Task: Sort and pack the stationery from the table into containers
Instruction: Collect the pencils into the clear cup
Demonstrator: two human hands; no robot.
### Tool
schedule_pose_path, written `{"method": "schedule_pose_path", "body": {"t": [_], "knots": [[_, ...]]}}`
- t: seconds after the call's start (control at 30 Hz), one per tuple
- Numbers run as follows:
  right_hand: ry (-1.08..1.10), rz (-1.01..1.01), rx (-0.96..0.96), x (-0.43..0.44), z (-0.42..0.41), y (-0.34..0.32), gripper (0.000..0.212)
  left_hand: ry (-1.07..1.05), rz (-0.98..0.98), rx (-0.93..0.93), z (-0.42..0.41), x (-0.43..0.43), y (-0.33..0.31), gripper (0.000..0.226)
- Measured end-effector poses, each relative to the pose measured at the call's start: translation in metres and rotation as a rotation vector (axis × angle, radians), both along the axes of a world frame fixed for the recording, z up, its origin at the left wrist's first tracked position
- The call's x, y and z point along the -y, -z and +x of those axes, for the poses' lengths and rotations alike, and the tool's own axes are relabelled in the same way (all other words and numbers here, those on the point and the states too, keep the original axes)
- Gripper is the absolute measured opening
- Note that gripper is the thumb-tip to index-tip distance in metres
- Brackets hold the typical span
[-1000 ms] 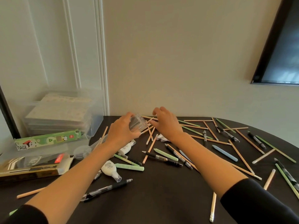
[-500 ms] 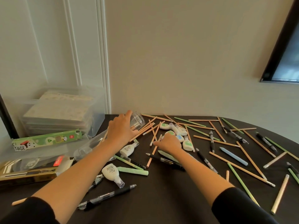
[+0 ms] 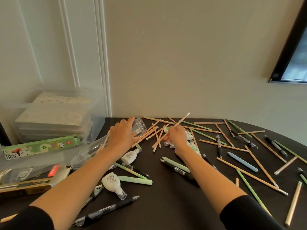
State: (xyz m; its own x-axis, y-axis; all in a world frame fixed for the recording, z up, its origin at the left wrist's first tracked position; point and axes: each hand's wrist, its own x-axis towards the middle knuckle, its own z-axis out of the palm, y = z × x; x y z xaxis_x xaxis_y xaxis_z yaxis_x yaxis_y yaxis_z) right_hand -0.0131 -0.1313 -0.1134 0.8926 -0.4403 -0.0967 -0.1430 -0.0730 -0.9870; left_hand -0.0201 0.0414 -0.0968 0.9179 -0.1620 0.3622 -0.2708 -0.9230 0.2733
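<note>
Wooden and pale, with a white end cap, one slim pencil [image 3: 181, 121] is up off the round-edged black table [image 3: 166, 205], slanting up and to the right with its capped end in the air above the scatter. The right hand [image 3: 176, 138] has it by the lower end, fingers curled in a pinch round the shaft, so nearly the whole pencil sticks out beyond the grip towards the wall.

On the other side, the left hand [image 3: 123, 135] is draped over a clear plastic jar [image 3: 138, 127] that lies on its side. The fingers wrap across the top and the thumb sits low beside it, gripping it against the table. Between the jar and the right hand fans a bunch of pale wooden pencils [image 3: 154, 131], their near ends right by the left thumb. Whether any reach inside the jar, I can't tell.

Spread around both arms are thin green pencils [image 3: 207, 137], black pens [image 3: 219, 146], white squeeze bottles with clear caps [image 3: 113, 181] and a pale blue stick [image 3: 241, 161]. Far left stands a clear plastic storage box [image 3: 98, 113] stacked with flat sheets, with a green panda-printed carton [image 3: 41, 146] just in front of it.
</note>
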Motion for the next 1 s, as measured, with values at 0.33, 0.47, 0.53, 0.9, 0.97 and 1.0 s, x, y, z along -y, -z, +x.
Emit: {"method": "schedule_pose_path", "body": {"t": [0.33, 0.47, 0.53, 0.9, 0.97, 1.0], "knots": [[-0.326, 0.159, 0.087, -0.024, -0.02, -0.051, 0.013, 0.088, -0.104, 0.033, -0.006, 0.009, -0.006, 0.062], [-0.268, 0.18, 0.087, -0.021, -0.017, -0.055, 0.016, 0.066, -0.126, 0.051, -0.005, 0.004, -0.008, 0.06], [-0.224, 0.197, 0.064, -0.014, -0.012, -0.054, 0.016, 0.045, -0.13, 0.065, -0.001, 0.0, -0.007, 0.058], [-0.296, -1.057, -0.261, -0.015, 0.025, 0.018, 0.03, -0.004, -0.037, 0.076, 0.032, 0.003, -0.003, 0.059], [-0.309, -1.124, -0.289, -0.019, 0.032, 0.02, 0.033, -0.002, -0.016, 0.081, 0.037, 0.005, -0.003, 0.058], [-0.308, -1.137, -0.305, -0.02, 0.035, 0.021, 0.033, -0.001, -0.003, 0.084, 0.038, 0.005, -0.003, 0.057]]}}
